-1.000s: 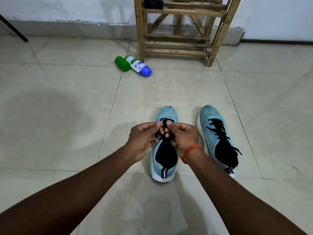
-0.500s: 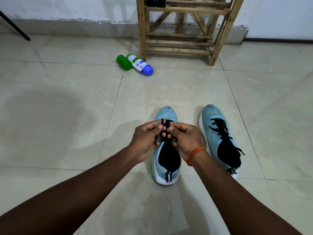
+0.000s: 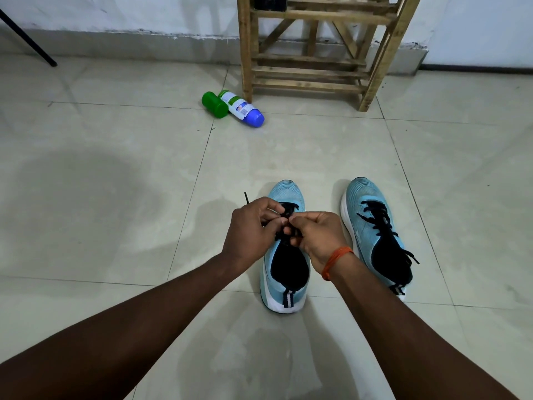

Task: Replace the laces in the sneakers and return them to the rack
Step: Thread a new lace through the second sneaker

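Two light-blue sneakers stand side by side on the tiled floor, toes pointing away from me. Over the tongue of the left sneaker (image 3: pixel 284 272), my left hand (image 3: pixel 251 229) and my right hand (image 3: pixel 318 236) meet, both pinching its black lace (image 3: pixel 288 210). One lace end (image 3: pixel 246 197) pokes out past my left hand. The right sneaker (image 3: pixel 372 226) stands fully laced with black laces and untouched. The wooden rack (image 3: pixel 311 50) stands against the wall beyond them.
A green bottle (image 3: pixel 215 105) and a white bottle with a blue cap (image 3: pixel 242 109) lie on the floor left of the rack. A black pole (image 3: pixel 27 39) leans at the far left. Open tile surrounds the sneakers.
My left hand has pulled a little to the left and a lace end now sticks out beyond it. Both hands stay on the left sneaker's lace.
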